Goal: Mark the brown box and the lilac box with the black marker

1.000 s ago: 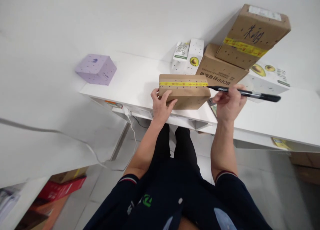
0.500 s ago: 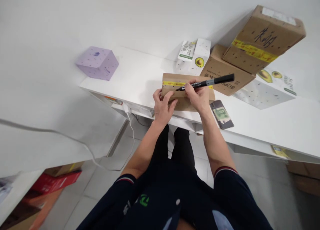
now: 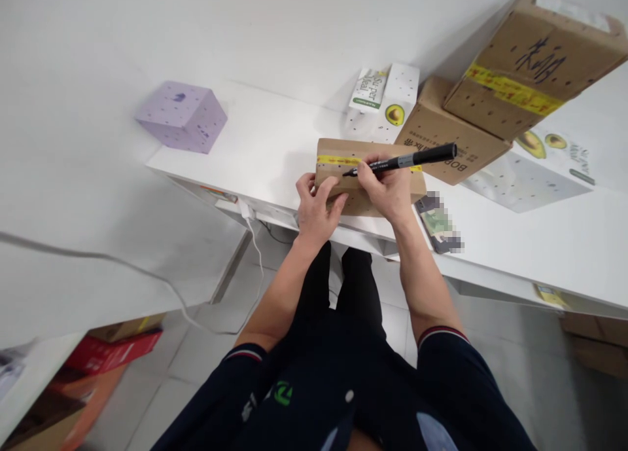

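A small brown cardboard box [image 3: 352, 188] with a strip of yellow tape lies on the white desk. My left hand [image 3: 316, 209] is around its left end, fingers curled on the top and thumb against the front side. In my right hand [image 3: 390, 188] is a black marker pen [image 3: 432, 155], uncapped and slanting down to the left. Its tip is at the box's upper face, close to my left fingers; whether it touches I cannot tell. No clear writing shows on this box.
Behind stand white avocado-print cartons [image 3: 385, 107] and stacked brown boxes [image 3: 534, 65], the upper one with handwriting. A pixelated flat item [image 3: 438, 222] lies right of my wrist. A speckled purple box [image 3: 184, 116] sits far left. A white cable [image 3: 261, 268] hangs from the desk's front.
Both hands, the marker and the small box keep nearly the same pose. The view has shifted slightly, so the surrounding boxes appear a little farther outward and higher.
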